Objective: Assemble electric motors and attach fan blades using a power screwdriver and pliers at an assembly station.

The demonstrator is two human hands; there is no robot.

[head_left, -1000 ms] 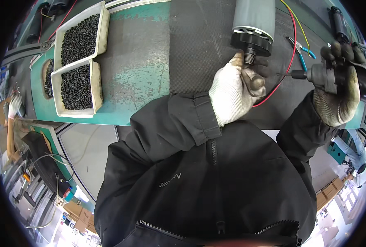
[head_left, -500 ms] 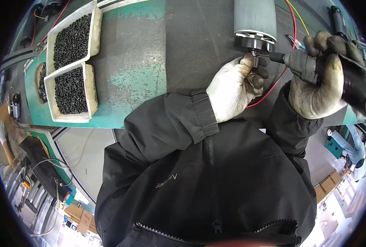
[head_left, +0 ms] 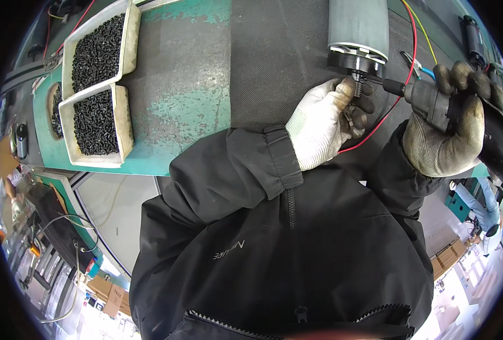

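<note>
A grey cylindrical motor (head_left: 358, 25) lies at the top, its black end and ridged shaft (head_left: 358, 86) facing me. My left hand (head_left: 322, 124), in a white glove with dirty fingertips, is closed at that shaft, thumb on the near side and fingers curled behind. Whether a small part is also in its grasp is hidden. My right hand (head_left: 444, 127), gloved too, wraps round a black power screwdriver (head_left: 430, 101). The driver lies sideways, its thin bit directed left at the motor's black end. Where the bit's tip meets the end is hard to make out.
Two white bins (head_left: 126, 122) full of small black screws stand at the left of the green worktop (head_left: 189, 102). Red wire (head_left: 385, 118) and yellow wire (head_left: 427, 42) run by the motor. Blue-handled pliers (head_left: 427, 72) lie behind the driver. Another person's hand (head_left: 17, 208) shows far left.
The motor, my left hand and the driver have shifted slightly right and a little down. The driver's body has moved right a bit more than the motor. Both hands keep their grasp.
</note>
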